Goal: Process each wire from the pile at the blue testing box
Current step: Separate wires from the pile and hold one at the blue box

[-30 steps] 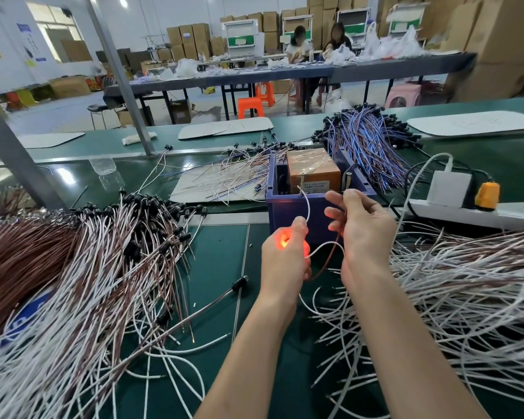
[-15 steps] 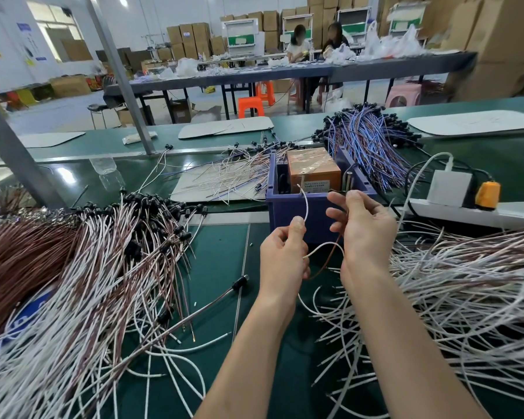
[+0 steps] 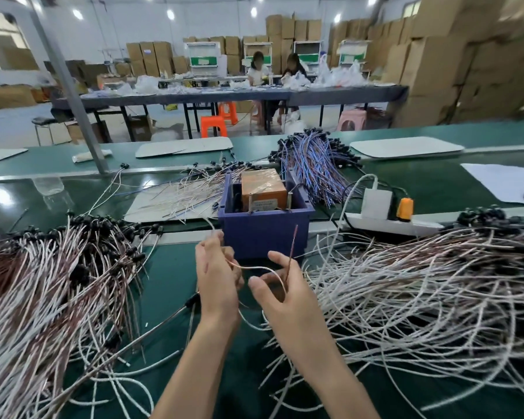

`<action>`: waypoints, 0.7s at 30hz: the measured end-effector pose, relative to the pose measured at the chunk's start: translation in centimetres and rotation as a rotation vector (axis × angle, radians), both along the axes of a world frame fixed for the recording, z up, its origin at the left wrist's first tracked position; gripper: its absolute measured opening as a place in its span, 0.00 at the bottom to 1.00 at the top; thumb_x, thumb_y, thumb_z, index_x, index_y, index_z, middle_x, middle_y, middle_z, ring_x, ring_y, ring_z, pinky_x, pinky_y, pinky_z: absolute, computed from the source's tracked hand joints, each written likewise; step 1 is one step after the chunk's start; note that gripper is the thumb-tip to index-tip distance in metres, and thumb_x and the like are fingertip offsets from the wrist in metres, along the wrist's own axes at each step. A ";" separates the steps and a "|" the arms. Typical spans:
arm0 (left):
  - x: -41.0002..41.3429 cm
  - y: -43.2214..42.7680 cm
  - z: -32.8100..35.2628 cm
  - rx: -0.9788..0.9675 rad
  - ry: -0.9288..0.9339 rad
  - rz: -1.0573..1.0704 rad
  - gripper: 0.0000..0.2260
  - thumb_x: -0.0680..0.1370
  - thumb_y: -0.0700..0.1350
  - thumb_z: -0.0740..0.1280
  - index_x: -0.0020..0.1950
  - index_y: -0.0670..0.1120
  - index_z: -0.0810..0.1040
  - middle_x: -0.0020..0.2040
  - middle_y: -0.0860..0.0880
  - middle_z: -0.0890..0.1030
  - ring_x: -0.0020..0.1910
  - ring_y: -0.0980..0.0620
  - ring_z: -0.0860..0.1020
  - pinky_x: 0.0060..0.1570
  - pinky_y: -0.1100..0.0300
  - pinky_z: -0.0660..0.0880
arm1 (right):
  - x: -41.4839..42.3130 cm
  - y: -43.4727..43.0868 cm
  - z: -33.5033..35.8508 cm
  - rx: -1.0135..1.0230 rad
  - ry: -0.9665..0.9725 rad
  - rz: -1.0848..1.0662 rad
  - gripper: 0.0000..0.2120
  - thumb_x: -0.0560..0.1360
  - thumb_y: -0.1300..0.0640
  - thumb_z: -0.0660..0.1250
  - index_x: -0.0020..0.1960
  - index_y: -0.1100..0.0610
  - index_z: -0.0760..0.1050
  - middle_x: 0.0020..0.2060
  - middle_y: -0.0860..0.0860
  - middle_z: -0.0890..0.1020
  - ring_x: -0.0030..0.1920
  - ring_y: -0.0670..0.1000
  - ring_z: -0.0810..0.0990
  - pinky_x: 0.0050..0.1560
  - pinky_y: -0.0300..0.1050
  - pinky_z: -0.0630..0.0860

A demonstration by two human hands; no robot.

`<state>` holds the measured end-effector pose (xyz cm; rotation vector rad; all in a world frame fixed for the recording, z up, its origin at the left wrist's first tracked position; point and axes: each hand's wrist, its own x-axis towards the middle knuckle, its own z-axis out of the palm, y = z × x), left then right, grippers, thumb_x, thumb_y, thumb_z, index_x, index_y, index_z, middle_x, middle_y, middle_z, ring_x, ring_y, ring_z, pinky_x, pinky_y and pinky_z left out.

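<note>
1. Holding one wire (image 3: 256,268) between both hands, the person is working just in front of the blue testing box (image 3: 263,234); the wire is arcing from palm to palm above the green bench (image 3: 170,267).
2. The left hand (image 3: 217,276) is curling its fingers round the white strand; that strand's free end is rising beside the box's near left corner.
3. The right hand (image 3: 285,293) is pinching the brown strand narrowly between thumb and fingers; its tip is standing upright before the box's front wall.
4. Judging by this, one wire is being handled at the box; neither end is touching the upright pins (image 3: 289,200) inside.
5. The next move is probably calling for both bare ends to be lifted over the rim onto those pins; the tangled pile (image 3: 421,285) on the right is waiting, touching the right forearm.
</note>
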<state>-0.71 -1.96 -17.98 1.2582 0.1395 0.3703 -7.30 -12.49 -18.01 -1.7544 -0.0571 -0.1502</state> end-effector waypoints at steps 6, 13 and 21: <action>-1.4 -1.8 1.5 0.007 0.008 -0.050 0.12 0.85 0.56 0.51 0.58 0.55 0.72 0.39 0.50 0.70 0.25 0.58 0.64 0.24 0.62 0.62 | -3.0 -2.0 1.2 0.064 0.077 0.063 0.10 0.84 0.57 0.62 0.52 0.47 0.81 0.38 0.40 0.85 0.43 0.38 0.82 0.46 0.29 0.75; -2.8 -3.5 7.7 0.160 -0.060 0.006 0.18 0.83 0.65 0.47 0.54 0.59 0.72 0.43 0.47 0.74 0.35 0.50 0.72 0.48 0.36 0.75 | -5.0 -4.7 2.0 0.871 0.311 -0.101 0.10 0.83 0.61 0.61 0.56 0.60 0.81 0.38 0.56 0.84 0.42 0.55 0.85 0.41 0.48 0.83; -4.3 -6.4 20.4 0.222 -0.410 0.120 0.22 0.86 0.59 0.46 0.59 0.50 0.76 0.33 0.55 0.69 0.27 0.60 0.65 0.25 0.63 0.61 | -7.6 -6.5 2.6 1.099 0.415 -0.057 0.16 0.67 0.57 0.72 0.53 0.63 0.84 0.44 0.61 0.87 0.40 0.60 0.87 0.35 0.49 0.83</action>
